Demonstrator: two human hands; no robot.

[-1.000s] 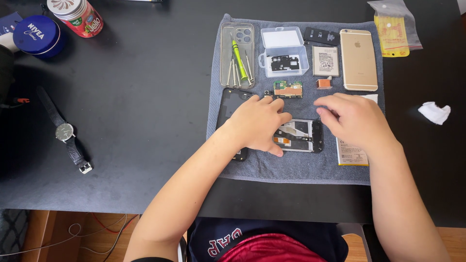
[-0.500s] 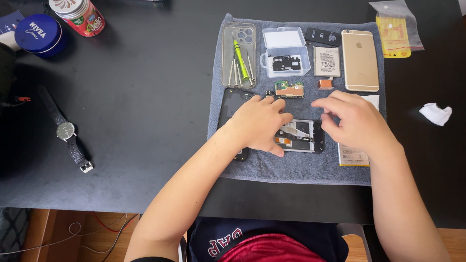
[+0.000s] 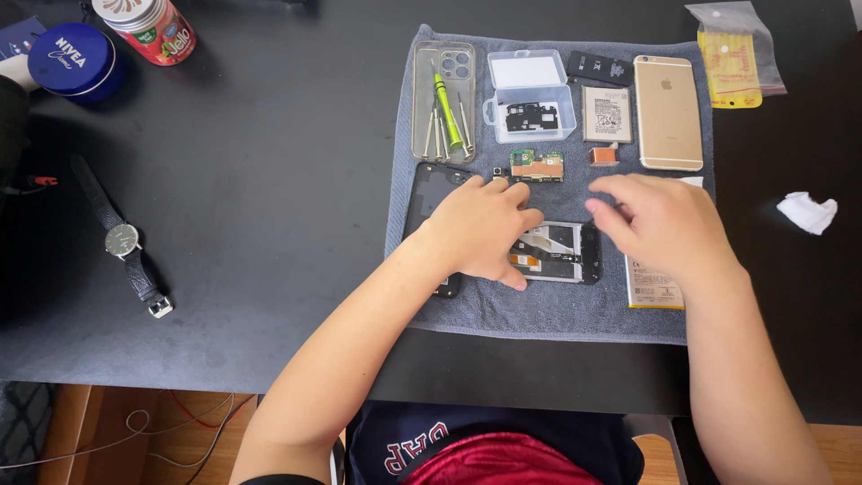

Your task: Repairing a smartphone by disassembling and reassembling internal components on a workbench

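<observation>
Fingers of the left hand (image 3: 480, 229) lie spread and flat on an opened phone frame (image 3: 557, 253), pressing its left end, while the right hand (image 3: 660, 224) hovers just over the frame's right end with fingers loosely curled and apart, gripping nothing. That frame lies near the middle of a grey towel (image 3: 539, 310) spread on the black bench (image 3: 269, 224). Partly under the left hand sits a dark phone back cover (image 3: 429, 193), and under the right wrist a flat battery (image 3: 654, 286) with a pale label. Farther up the towel are a small green circuit board (image 3: 537, 164), a clear plastic box (image 3: 530, 94) with a dark part inside, a clear phone case (image 3: 443, 103) holding a green screwdriver and thin metal tools, a second battery (image 3: 607, 114) and a gold phone (image 3: 668, 112) face down. Off the towel, a crumpled white tissue (image 3: 808, 211) lies to the right, a yellow packet in a clear bag (image 3: 732, 58) at the top right, a wristwatch (image 3: 123, 241) to the left, and a blue round tin (image 3: 70, 61) and a red jar (image 3: 148, 29) at the top left. Below the bench edge, wooden floor and loose cables (image 3: 135, 431) show.
</observation>
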